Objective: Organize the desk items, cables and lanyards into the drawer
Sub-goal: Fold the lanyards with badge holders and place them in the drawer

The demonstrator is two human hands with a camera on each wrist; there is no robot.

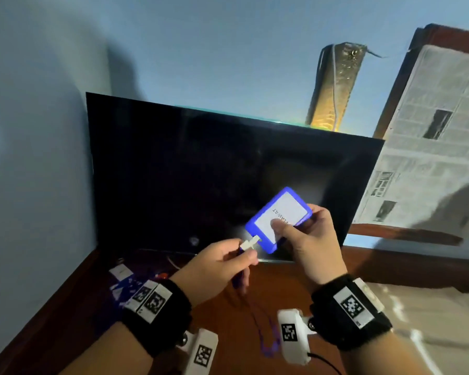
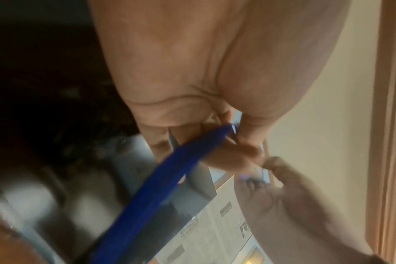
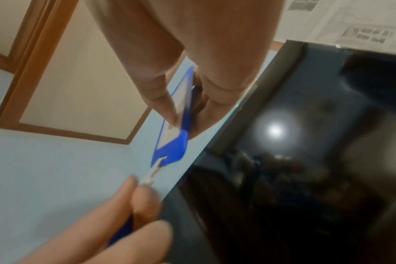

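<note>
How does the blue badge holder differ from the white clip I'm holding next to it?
The blue badge holder is a flat, wide rectangle with a white card inside; the white clip is small, narrow and plain. The right hand pinches the badge holder between thumb and fingers, while the left hand pinches the clip, with the blue lanyard strap trailing from it. Both are held up in front of the dark monitor.
</note>
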